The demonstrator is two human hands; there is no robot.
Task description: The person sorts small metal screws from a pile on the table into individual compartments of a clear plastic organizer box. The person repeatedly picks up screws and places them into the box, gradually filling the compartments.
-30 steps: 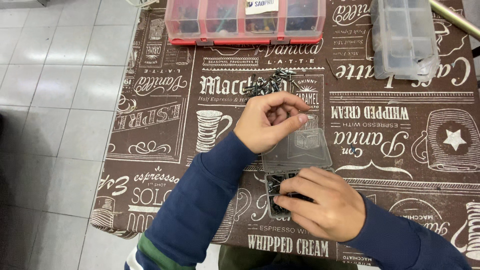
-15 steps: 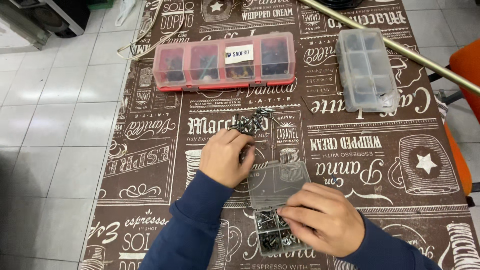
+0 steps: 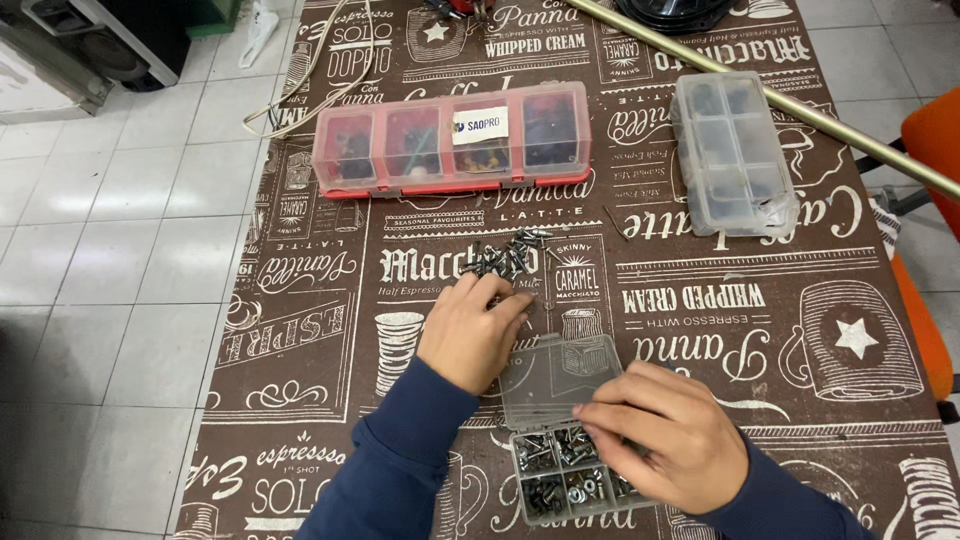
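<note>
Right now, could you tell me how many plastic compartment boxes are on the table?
3: a red box at the far side, a clear grey box far right, an open clear box by the hands.

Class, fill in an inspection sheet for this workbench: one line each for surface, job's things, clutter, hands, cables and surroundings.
Surface: brown printed tablecloth covers the table.
Job's things: loose pile of small dark screws; small clear compartment box, lid open, holding screws.
Clutter: red-based organiser case, closed; grey clear organiser case, closed; long brass-coloured rod lying slantwise across the far right corner.
Hands: left hand palm down at the near edge of the screw pile; right hand over the small box, fingers curled at its compartments.
Cables: pale cord looped at the table's far left edge.
Surroundings: grey tiled floor; orange seat at right.
</note>
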